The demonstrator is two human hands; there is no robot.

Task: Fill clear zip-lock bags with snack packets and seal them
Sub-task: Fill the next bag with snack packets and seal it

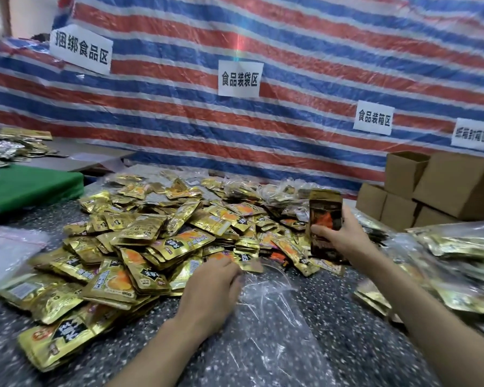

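Note:
A big heap of gold snack packets (pixel 157 233) covers the speckled table (pixel 347 344). My right hand (pixel 344 236) grips an upright stack of packets (pixel 325 216), thumb across its front, above the right edge of the heap. My left hand (pixel 210 291) lies palm down at the near edge of the heap, its fingertips touching a gold packet (pixel 249 264). An empty clear zip-lock bag (pixel 266 311) lies flat on the table between my forearms, partly under my left hand.
Filled clear bags of packets (pixel 458 263) are piled at the right. Brown cardboard boxes (pixel 442 188) stand at the back right. A stack of empty clear bags (pixel 3 255) lies at the left, a green surface (pixel 31 185) behind it. A striped tarp (pixel 291 79) with paper signs hangs behind.

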